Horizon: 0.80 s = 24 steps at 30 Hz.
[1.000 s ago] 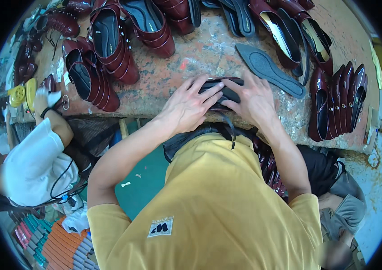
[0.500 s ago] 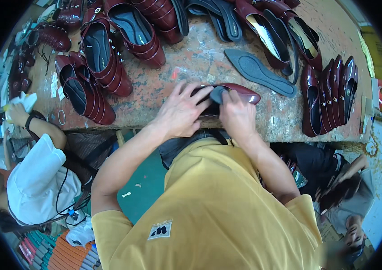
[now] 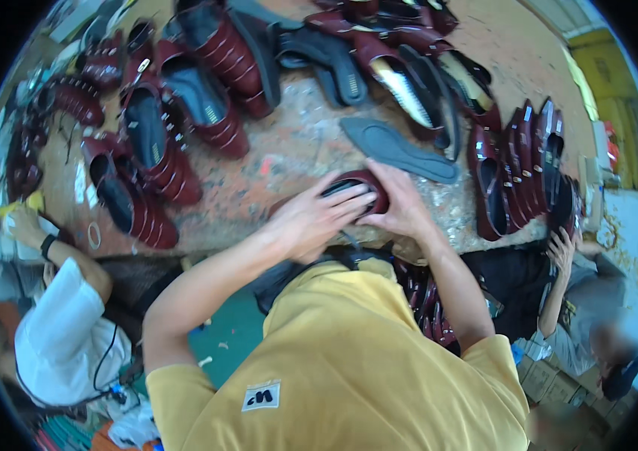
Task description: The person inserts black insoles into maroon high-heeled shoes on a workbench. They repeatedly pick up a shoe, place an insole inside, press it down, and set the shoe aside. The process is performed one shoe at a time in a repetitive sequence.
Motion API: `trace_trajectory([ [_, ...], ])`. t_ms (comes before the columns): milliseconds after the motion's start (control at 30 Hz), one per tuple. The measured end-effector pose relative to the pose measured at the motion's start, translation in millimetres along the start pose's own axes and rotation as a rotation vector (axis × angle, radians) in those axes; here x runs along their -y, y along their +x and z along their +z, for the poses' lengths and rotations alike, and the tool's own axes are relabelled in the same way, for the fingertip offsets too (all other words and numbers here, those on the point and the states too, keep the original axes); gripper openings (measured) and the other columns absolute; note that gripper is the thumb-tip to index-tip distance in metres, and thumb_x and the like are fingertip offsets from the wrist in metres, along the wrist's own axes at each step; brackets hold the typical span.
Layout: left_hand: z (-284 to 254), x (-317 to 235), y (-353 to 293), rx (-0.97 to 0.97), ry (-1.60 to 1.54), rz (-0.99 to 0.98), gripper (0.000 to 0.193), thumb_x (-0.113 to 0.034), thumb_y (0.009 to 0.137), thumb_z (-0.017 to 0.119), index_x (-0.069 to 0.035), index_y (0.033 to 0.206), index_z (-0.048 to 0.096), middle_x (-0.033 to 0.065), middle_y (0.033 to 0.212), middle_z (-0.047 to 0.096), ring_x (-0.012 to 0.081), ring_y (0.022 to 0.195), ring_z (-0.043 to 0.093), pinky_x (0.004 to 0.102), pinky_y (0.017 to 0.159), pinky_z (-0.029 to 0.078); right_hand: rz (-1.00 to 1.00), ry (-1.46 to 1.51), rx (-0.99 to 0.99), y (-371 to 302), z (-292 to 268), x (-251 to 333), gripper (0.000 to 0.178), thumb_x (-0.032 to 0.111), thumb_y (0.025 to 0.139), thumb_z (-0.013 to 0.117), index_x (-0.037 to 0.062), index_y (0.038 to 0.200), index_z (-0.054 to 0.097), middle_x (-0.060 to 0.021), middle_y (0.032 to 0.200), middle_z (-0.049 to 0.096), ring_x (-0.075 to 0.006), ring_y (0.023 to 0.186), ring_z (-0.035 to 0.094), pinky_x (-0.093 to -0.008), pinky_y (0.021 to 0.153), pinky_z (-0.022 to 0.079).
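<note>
A glossy dark red shoe is between my two hands at the near edge of the workbench. My left hand lies over it, its fingers reaching into the dark opening and its thumb hidden. My right hand wraps round the shoe's right end, thumb at the near side and fingers at the far side. A reddish part of the shoe shows left of my left hand. Just beyond my right hand, a loose grey insole lies flat on the bench.
Strappy dark red shoes crowd the bench's left side. Dark insoles and more shoes lie at the back. A row of shoes stands at the right, where a co-worker's hand touches the end. Another person works at the left.
The shoe has turned, its pointed toe no longer at the right. My right hand has left the grey piece in the opening and now grips the shoe's end. The right co-worker's hand has reached the bench.
</note>
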<state>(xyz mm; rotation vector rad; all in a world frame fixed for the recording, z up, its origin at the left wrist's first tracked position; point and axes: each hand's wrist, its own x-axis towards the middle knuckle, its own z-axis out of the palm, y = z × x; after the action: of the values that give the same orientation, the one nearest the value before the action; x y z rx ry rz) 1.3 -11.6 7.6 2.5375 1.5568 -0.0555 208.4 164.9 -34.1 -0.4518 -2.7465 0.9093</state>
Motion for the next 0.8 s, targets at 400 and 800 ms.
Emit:
trace_trajectory([
  [400, -20, -2, -47, -0.112, -0.153, -0.248, 0.092, -0.022, 0.072, 0.088, -0.003, 0.155, 0.054, 0.0156, 0.157, 0.057, 0.0324, 0.157, 0.043, 0.053, 0.132, 0.03, -0.102, 0.057, -0.05, 3, -3, -2, 0.102, 0.034, 0.068, 0.099, 0.0057, 0.155, 0.055, -0.0183, 0.152, 0.061, -0.0395, 0.144, 0.055, -0.0528, 0.12, 0.043],
  [800, -118, 5, 24, -0.863, -0.756, 0.008, 0.075, 0.003, 0.078, 0.084, -0.01, 0.148, 0.06, 0.0183, 0.154, 0.053, 0.041, 0.146, 0.053, 0.0491, 0.121, 0.046, -0.256, -0.35, 0.363, 38, -107, 53, 0.081, 0.024, 0.078, 0.089, 0.0124, 0.15, 0.053, -0.017, 0.145, 0.059, -0.0323, 0.141, 0.057, -0.0527, 0.116, 0.048],
])
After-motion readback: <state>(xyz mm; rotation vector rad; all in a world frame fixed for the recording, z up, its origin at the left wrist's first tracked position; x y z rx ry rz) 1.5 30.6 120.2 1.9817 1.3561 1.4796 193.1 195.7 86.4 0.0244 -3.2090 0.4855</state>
